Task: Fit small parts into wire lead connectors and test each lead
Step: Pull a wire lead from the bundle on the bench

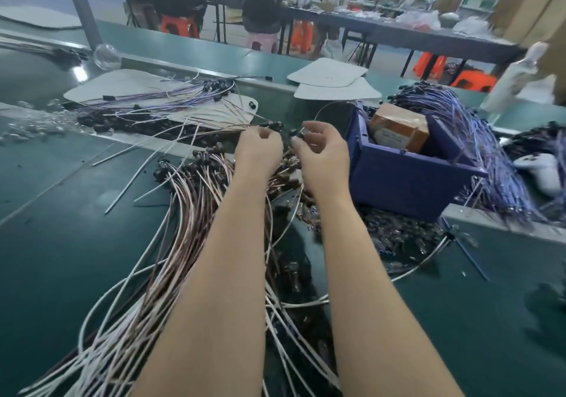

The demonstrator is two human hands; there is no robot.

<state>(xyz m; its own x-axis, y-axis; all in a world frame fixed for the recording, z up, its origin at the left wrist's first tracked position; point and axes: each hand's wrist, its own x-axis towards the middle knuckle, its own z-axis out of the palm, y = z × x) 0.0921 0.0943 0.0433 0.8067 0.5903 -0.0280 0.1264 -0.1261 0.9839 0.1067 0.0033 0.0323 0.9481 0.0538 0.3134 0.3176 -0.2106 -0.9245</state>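
Note:
Both of my hands are raised over a pile of white and brown wire leads point(190, 200) that spreads across the green table. My left hand point(258, 148) pinches a black connector point(272, 125) at the end of a lead. My right hand point(321, 154) holds another small black connector point(298, 133) between thumb and fingers, and a thin wire loops up from it. The two connectors are a short gap apart. What sits inside the connectors is too small to tell.
A blue plastic bin point(407, 179) with a brown cardboard box point(399, 128) stands just right of my right hand. Bundles of purple leads point(477, 139) lie at the right and at the back left point(159, 99). White pads point(330, 81), clear small parts point(36, 124) and people at far tables.

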